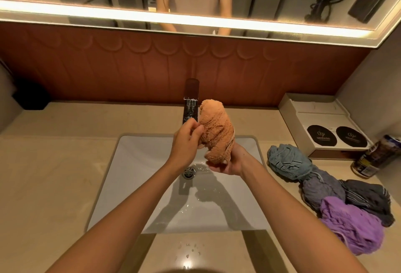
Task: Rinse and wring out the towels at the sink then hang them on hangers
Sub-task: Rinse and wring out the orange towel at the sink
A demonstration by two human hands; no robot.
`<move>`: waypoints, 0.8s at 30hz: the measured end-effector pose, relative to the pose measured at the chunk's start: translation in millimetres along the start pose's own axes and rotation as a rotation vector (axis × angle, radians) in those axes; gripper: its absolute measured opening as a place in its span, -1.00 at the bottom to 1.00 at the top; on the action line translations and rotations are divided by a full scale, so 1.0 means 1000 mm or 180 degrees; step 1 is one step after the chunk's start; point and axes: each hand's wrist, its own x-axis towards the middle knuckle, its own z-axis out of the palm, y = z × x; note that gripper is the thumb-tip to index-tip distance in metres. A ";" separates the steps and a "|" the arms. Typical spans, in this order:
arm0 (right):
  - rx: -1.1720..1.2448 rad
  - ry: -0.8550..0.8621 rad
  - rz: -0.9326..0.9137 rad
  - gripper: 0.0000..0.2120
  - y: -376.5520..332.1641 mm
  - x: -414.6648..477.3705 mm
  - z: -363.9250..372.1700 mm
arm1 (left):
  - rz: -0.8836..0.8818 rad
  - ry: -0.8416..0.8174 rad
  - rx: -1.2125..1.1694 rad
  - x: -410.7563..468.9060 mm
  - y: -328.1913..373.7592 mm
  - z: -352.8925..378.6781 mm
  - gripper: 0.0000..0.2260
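Note:
An orange towel (214, 131), bunched and twisted, is held above the white sink (134, 181). My right hand (230, 164) grips its lower end from underneath. My left hand (186, 144) pinches its left side near the top. The chrome faucet (191, 108) stands just behind my left hand; I see no water stream. On the counter to the right lie a blue towel (286, 162), a grey towel (321, 188), a dark striped towel (368, 199) and a purple towel (351, 225), all crumpled. No hangers are in view.
A white tray (312, 110) with two black round coasters sits at the back right. A dark jar (375, 155) lies beside it. A black box (30, 97) stands at the back left. Water drops dot the front counter (43, 186). A mirror spans the wall above.

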 end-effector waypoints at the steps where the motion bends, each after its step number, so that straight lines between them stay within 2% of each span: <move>1: -0.0136 0.0038 -0.0105 -0.55 -0.004 -0.001 0.001 | 0.0055 0.0161 0.0203 0.003 0.001 0.001 -0.79; 3: -0.0241 0.0358 -0.0697 -0.44 -0.011 -0.001 -0.003 | 0.0087 0.0496 0.0569 0.008 0.003 0.000 -0.78; 4: -0.0192 0.0342 -0.1104 -0.43 -0.016 -0.004 -0.005 | 0.0128 0.0610 0.0681 0.010 0.005 -0.002 -0.76; 6: -0.0400 -0.0221 -0.1648 -0.51 -0.025 -0.018 -0.002 | 0.0222 0.0625 0.0793 0.015 0.011 -0.006 -0.77; 8: -0.0786 -0.0505 -0.1723 -0.61 -0.029 -0.024 0.001 | 0.0298 0.0422 0.0875 0.019 0.019 -0.008 -0.80; 11: -0.0363 -0.0604 -0.1543 -0.65 -0.028 -0.021 -0.002 | 0.0213 -0.0055 0.0940 0.027 0.025 -0.017 -0.74; 13: -0.0009 -0.0849 -0.1456 -0.57 -0.028 -0.020 -0.010 | 0.0036 -0.0292 0.0840 0.036 0.026 -0.027 -0.68; 15: 0.0207 -0.1114 -0.1480 -0.38 -0.029 -0.020 -0.017 | -0.0142 -0.0407 0.0595 0.045 0.026 -0.036 -0.65; 17: 0.0355 -0.1312 -0.1525 -0.21 -0.031 -0.020 -0.025 | -0.0335 -0.0366 0.0421 0.051 0.024 -0.041 -0.62; 18: 0.0386 -0.1334 -0.1568 -0.19 -0.032 -0.020 -0.028 | -0.0472 -0.0304 0.0316 0.053 0.022 -0.043 -0.60; 19: 0.0399 -0.1314 -0.1599 -0.21 -0.033 -0.020 -0.030 | -0.0652 -0.0237 0.0196 0.054 0.020 -0.045 -0.58; 21: 0.0512 -0.1218 -0.1607 -0.41 -0.035 -0.024 -0.028 | -0.0860 -0.0086 0.0115 0.055 0.019 -0.048 -0.56; 23: 0.0672 -0.1017 -0.1524 -0.65 -0.035 -0.025 -0.021 | -0.0507 0.0319 0.0932 0.051 0.023 -0.048 -0.62; 24: 0.0663 -0.0853 -0.1508 -0.72 -0.034 -0.025 -0.017 | -0.0084 0.0551 0.1316 0.046 0.028 -0.048 -0.69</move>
